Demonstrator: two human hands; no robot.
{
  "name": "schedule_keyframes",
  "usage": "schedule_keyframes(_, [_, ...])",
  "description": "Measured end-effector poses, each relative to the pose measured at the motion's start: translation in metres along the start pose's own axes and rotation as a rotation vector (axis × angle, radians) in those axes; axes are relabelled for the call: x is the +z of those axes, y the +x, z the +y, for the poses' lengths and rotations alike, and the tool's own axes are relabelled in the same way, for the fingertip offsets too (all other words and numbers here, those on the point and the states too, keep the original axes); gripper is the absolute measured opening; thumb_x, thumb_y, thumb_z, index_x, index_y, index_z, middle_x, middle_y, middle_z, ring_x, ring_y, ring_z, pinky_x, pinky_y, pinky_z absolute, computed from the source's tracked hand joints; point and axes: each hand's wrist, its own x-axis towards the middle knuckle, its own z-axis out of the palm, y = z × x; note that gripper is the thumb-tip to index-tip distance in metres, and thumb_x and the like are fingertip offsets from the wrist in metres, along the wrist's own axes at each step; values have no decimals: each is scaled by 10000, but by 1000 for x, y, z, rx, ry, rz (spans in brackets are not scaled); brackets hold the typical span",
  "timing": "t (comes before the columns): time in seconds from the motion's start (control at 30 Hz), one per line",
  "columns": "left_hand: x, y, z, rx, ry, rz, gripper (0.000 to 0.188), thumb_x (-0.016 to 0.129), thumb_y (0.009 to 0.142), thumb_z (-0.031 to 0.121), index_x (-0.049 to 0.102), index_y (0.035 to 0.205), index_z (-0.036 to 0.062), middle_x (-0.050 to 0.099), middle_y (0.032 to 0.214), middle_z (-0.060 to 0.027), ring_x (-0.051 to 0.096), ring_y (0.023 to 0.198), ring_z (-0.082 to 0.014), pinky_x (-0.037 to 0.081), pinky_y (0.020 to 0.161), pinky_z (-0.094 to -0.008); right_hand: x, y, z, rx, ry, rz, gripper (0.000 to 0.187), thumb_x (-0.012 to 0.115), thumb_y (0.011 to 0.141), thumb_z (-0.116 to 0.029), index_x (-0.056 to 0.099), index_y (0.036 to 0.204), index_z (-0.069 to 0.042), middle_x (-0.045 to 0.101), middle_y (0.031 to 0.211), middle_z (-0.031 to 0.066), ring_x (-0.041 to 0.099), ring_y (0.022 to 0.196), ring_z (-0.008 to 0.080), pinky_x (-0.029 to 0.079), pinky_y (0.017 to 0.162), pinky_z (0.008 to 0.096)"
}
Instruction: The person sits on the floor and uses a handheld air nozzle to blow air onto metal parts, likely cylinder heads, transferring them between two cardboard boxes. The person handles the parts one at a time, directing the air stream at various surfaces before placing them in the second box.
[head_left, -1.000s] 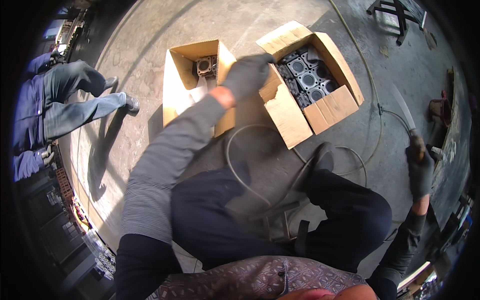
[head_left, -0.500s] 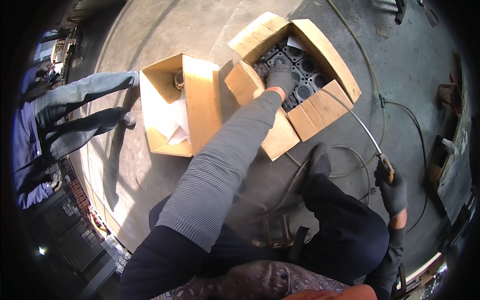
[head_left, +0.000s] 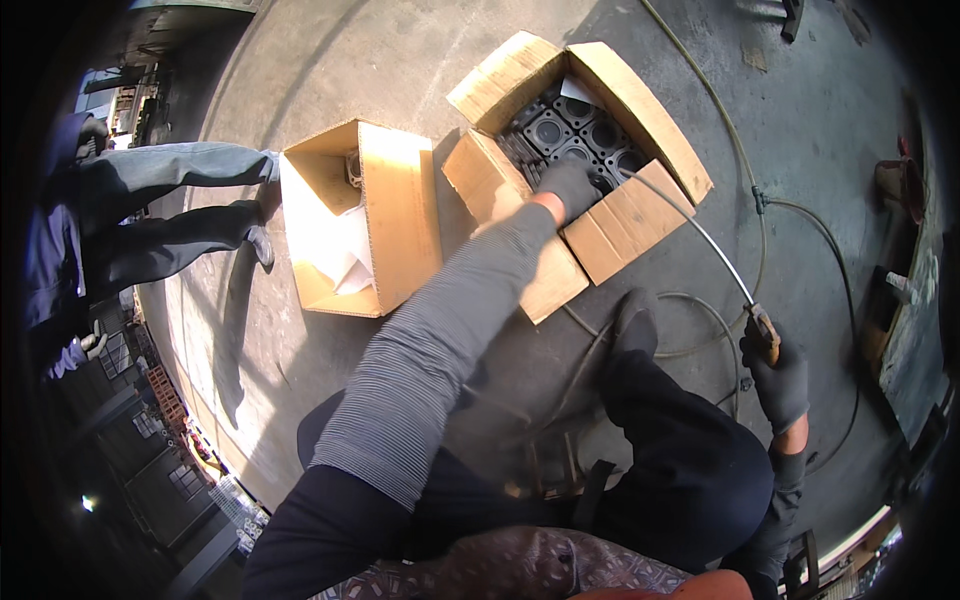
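My left hand [head_left: 568, 188], in a dark grey glove, reaches into the near side of an open cardboard box [head_left: 628, 232]. It is over dark metal castings [head_left: 549, 132] with squarish flanges and round bores, packed in rows. The glove's back faces up, so its fingers are mostly hidden and what they touch or hold cannot be made out. To the right, my gloved right hand [head_left: 779, 378] is closed around the handle of an air blow gun [head_left: 767, 330]. The gun's long thin metal tube angles up and left, its tip over the box's right flap by the castings.
A second cardboard box [head_left: 402, 225] stands left, with white paper [head_left: 345, 245] and one casting [head_left: 353, 168] inside. A hose [head_left: 735, 125] loops across the concrete floor on the right. Another person's legs [head_left: 180, 220] are at the far left.
My left hand has drawn back toward the box's near edge, uncovering castings behind it. The right hand keeps hold of the blow gun, shifted slightly left in view.
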Motion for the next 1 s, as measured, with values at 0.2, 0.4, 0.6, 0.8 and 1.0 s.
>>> schedule_keyframes(0.2, [16, -13, 15, -59, 51, 109, 350, 761, 859, 227, 739, 1185, 101, 682, 1229, -213, 653, 1155, -375, 528, 988, -442, -2, -3, 0, 30, -80, -41, 250, 769, 880, -124, 695, 1082, 2, 661, 795, 138, 578, 699, 148, 512, 687, 345])
schedule_keyframes(0.4, [-5, -41, 10, 31, -434, 343, 361, 799, 836, 126, 708, 1175, 42, 659, 1180, -191, 649, 1135, -344, 521, 1010, -413, -8, -18, -17, 15, -42, -30, 273, 733, 909, -87, 706, 1160, 16, 705, 840, 86, 623, 749, 117, 519, 705, 306])
schedule_keyframes(0.6, [-67, -123, 6, 69, -1510, 405, 270, 675, 967, 33, 628, 1232, 56, 704, 1158, -67, 694, 1018, -195, 584, 863, -336, -91, -69, -88, -60, 176, 16, 311, 660, 947, 2, 691, 1256, 15, 737, 978, 33, 647, 736, 103, 517, 668, 265])
schedule_keyframes(0.8, [-77, -252, 38, 171, -2157, 231, 235, 594, 1038, 131, 600, 1266, 74, 688, 1227, -116, 697, 1130, -302, 610, 948, -515, -137, -165, -150, -723, -366, 153, 136, 709, 948, -56, 732, 1081, -44, 746, 926, 129, 684, 716, 213, 541, 663, 333])
schedule_keyframes(1.0, [-51, -340, 54, 178, -2188, 305, 268, 503, 1064, 181, 592, 1270, 34, 671, 1247, -163, 666, 1174, -342, 570, 976, -551, -137, -261, -174, -725, -327, 128, 191, 717, 856, 11, 682, 1036, -41, 723, 957, 148, 704, 771, 242, 546, 687, 373])
